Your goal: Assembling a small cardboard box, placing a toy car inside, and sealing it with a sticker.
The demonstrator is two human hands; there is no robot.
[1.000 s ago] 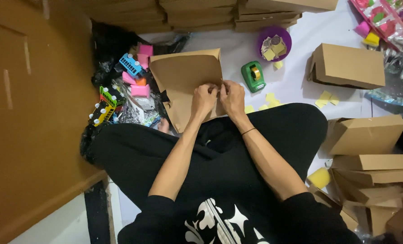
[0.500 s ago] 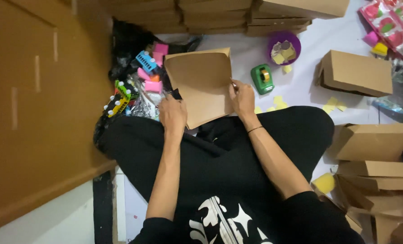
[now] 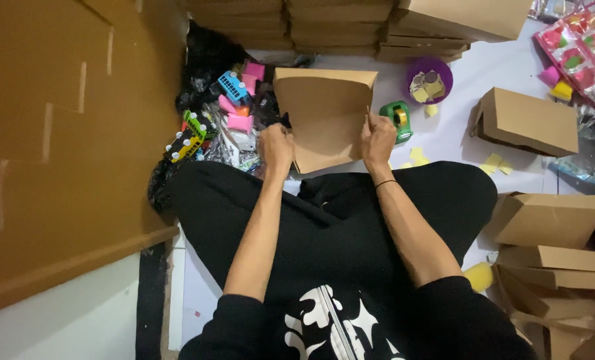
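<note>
I sit cross-legged in black clothes and hold a brown cardboard box (image 3: 324,113) over my knees. My left hand (image 3: 275,145) grips its lower left edge. My right hand (image 3: 377,139) pinches its right edge, fingers closed on the cardboard. The box is partly folded, its top edge curved. A green tape dispenser (image 3: 397,120) lies just right of the box on the white floor sheet (image 3: 457,127).
Packaged toy vehicles in pink, blue, green and yellow (image 3: 221,117) lie heaped at the left. A purple bowl with paper bits (image 3: 429,80) sits behind the dispenser. Folded cardboard boxes (image 3: 527,121) lie right and stack at the back (image 3: 351,27) and lower right (image 3: 557,267). A large brown board (image 3: 64,133) stands at left.
My hands have moved apart from the box's middle to its two side edges. The view has shifted slightly.
</note>
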